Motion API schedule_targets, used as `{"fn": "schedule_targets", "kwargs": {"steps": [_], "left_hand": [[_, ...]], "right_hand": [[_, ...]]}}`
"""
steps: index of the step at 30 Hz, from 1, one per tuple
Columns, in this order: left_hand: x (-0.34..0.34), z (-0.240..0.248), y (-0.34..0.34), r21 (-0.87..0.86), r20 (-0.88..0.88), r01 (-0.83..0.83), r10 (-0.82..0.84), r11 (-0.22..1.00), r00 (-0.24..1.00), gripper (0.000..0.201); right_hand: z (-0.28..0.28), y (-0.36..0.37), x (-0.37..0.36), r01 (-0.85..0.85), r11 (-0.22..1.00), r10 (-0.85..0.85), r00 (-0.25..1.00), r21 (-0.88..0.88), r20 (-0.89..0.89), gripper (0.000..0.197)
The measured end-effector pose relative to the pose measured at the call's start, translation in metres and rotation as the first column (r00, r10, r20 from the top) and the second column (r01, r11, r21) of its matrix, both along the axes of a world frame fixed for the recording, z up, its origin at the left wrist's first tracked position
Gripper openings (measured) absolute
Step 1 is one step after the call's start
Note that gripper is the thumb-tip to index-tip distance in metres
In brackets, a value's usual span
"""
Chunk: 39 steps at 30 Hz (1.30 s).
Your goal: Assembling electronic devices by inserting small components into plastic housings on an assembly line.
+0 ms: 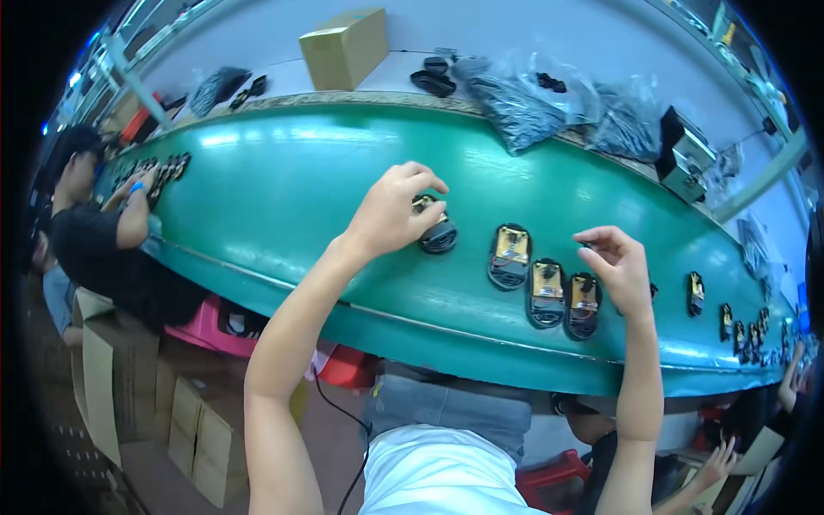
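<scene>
My left hand [396, 209] is over a dark oval device [439, 238] on the green belt. Its thumb crosses the device's upper part, and a gap shows between thumb and forefinger. Farther right, my right hand [620, 268] is raised with thumb and forefinger pinched on a small black part [585, 245], too small to name. Between my hands lie three similar devices: one set a little apart [511, 256], then a middle one [546, 293] and a right one [583, 305] side by side. Each has a gold-coloured plate and dark coiled cable.
The green belt [283, 189] curves across the view. Further devices [695, 293] lie at the right. Along the far ledge are a cardboard box [345, 53], plastic bags of dark parts [515, 107] and a metal box [687, 159]. A co-worker [94, 223] handles devices at the left.
</scene>
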<state>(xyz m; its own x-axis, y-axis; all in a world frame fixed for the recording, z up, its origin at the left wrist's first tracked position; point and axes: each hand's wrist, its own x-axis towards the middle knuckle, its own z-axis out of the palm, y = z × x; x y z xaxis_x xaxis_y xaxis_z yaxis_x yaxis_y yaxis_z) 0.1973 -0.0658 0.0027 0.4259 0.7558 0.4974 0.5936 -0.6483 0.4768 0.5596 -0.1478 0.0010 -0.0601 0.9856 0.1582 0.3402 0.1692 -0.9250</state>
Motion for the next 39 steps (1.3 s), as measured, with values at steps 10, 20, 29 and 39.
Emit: {"fn": "schedule_targets", "kwargs": {"steps": [10, 20, 29, 39], "left_hand": [[0.077, -0.025, -0.012, 0.051, -0.117, 0.153, -0.146, 0.987, 0.982, 0.022], [0.101, -0.054, -0.031, -0.014, 0.129, 0.14, -0.137, 0.99, 0.982, 0.014], [0.104, -0.05, -0.027, 0.121, 0.033, 0.159, -0.164, 0.98, 0.986, 0.016], [0.117, -0.039, -0.04, 0.216, 0.201, 0.206, -0.25, 0.954, 0.947, 0.023]], "right_hand": [[0.005, 0.021, -0.05, -0.068, 0.996, 0.061, 0.993, 0.063, 0.103, 0.02], [-0.01, 0.015, -0.073, -0.09, 0.987, 0.05, 0.959, 0.132, 0.279, 0.023], [-0.003, 0.017, -0.072, -0.037, 0.994, 0.008, 0.961, 0.102, 0.275, 0.021], [-0.005, 0.003, -0.059, 0.032, 0.999, -0.032, 0.999, 0.035, -0.016, 0.018]]}}
